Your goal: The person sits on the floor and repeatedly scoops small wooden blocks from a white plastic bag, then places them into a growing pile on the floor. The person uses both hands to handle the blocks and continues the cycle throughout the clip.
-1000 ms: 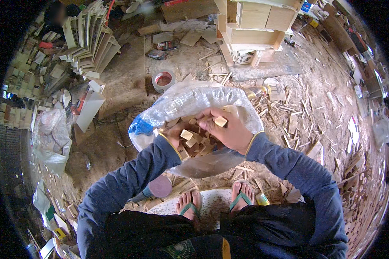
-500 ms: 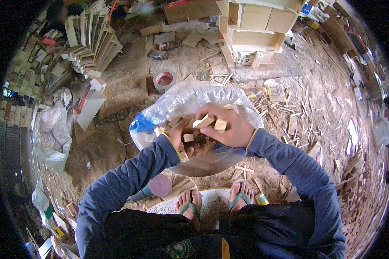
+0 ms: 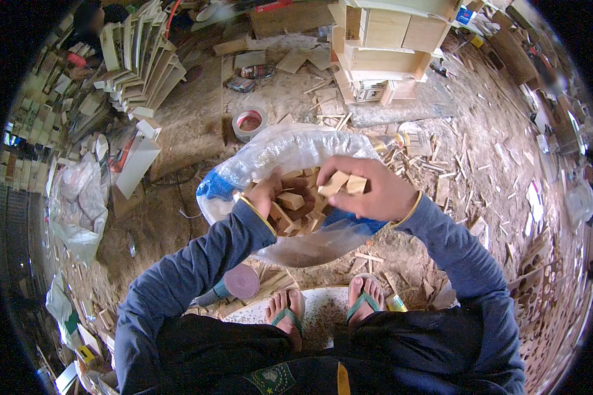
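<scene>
Between my arms a clear plastic sack (image 3: 290,146) with blue patches lies open on the ground, with loose wood offcuts (image 3: 301,226) inside it. My right hand (image 3: 383,192) is above the sack's right side, its thumb and fingers closed round two small wood blocks, a nearer-left wood block (image 3: 335,184) and a squarish wood block (image 3: 356,185) beside it. My left hand (image 3: 265,195) reaches into the sack's mouth. Its fingers, partly in shadow, curl round another wood block (image 3: 290,200).
A roll of tape (image 3: 249,123) lies beyond the sack. Farther off stand a pale wooden cabinet (image 3: 389,62) and stacked wooden frames (image 3: 141,59). A purple-topped cylinder (image 3: 242,282) is near my feet. Wood scraps (image 3: 441,161) litter the ground at right; a crumpled plastic bag (image 3: 79,204) lies left.
My right hand has moved right with its two blocks, away from my left hand. My left hand has shifted slightly up and left, leaving more offcuts visible in the sack.
</scene>
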The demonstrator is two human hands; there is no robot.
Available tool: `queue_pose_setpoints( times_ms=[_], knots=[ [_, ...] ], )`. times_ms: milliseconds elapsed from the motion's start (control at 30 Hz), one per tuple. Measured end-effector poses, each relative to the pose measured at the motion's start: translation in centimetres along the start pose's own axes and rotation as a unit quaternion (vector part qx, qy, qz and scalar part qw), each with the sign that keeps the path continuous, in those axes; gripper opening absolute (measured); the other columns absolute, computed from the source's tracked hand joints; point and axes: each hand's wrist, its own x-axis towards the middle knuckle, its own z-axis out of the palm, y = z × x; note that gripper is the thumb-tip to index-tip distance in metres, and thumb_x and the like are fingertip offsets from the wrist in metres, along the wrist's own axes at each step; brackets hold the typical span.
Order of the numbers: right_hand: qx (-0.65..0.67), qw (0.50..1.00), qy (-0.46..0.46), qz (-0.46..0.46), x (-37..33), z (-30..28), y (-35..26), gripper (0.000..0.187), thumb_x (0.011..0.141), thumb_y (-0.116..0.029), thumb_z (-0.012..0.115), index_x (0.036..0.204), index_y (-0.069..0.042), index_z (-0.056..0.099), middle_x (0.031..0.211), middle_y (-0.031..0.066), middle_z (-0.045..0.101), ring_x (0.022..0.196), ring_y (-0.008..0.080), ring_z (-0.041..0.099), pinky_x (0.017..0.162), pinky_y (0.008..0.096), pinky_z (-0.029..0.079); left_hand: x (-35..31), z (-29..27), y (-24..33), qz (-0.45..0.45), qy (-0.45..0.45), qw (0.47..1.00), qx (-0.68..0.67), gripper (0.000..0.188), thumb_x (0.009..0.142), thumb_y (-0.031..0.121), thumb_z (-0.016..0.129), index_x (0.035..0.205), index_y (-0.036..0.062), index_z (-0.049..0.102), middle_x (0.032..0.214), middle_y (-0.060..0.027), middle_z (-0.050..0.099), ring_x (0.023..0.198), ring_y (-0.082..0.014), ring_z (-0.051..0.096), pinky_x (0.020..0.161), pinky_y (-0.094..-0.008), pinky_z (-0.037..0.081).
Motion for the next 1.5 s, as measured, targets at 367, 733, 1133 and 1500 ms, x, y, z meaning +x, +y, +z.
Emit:
queue_pose_setpoints(
  times_ms=[367, 733, 1133, 1500],
  knots=[
    [-0.124, 0.990, 0.040, -0.056, 0.1, 6.0, 1.9, 0.072, 0.077, -0.001, 0.062, 0.143, -0.012, 0.038, 0.132, 0.0226, 0.056, 0.119, 0.0437, 0.056, 0.102, 0.0485, 0.045, 2.5, -1.6, -2.0, 0.134, 0.152, 0.979, -0.026, 0.057, 0.099, 0.057, 0.044, 0.112, 0.0056, 0.063, 0.106, -0.0151, 0.070, 0.085, -0.0324, 0.071, 0.078, -0.0500, 0.059],
    [-0.019, 0.946, 0.263, -0.188, 1.3, 8.2, 2.4, 0.049, 0.077, -0.015, 0.074, 0.118, -0.008, 0.049, 0.102, 0.0181, 0.063, 0.092, 0.0404, 0.064, 0.081, 0.0438, 0.052, -1.0, 1.2, -0.8, 0.140, 0.004, 0.987, -0.076, 0.031, 0.101, 0.035, 0.052, 0.114, 0.0093, 0.062, 0.112, -0.0102, 0.068, 0.102, -0.0259, 0.066, 0.087, -0.0429, 0.055],
    [0.155, 0.963, 0.220, -0.031, 0.6, 6.6, 4.3, 0.058, 0.078, -0.016, 0.083, 0.126, -0.008, 0.051, 0.101, 0.0066, 0.067, 0.097, 0.0180, 0.064, 0.088, 0.0327, 0.052, 0.0, 5.3, -1.6, 0.147, 0.032, 0.985, 0.080, 0.048, 0.105, 0.037, 0.041, 0.138, 0.0038, 0.050, 0.126, -0.0114, 0.063, 0.113, -0.0258, 0.063, 0.096, -0.0371, 0.051],
    [0.152, 0.954, 0.208, 0.151, -9.1, -9.0, 3.9, 0.037, 0.084, -0.033, 0.081, 0.109, -0.010, 0.065, 0.074, -0.0023, 0.065, 0.055, 0.0052, 0.056, 0.044, 0.0212, 0.044, -0.3, 0.8, -0.5, 0.396, -0.051, 0.575, 0.714, 0.059, 0.084, 0.022, 0.071, 0.137, 0.0048, 0.052, 0.136, -0.0199, 0.052, 0.114, -0.0416, 0.058, 0.101, -0.0456, 0.045]
  ],
)
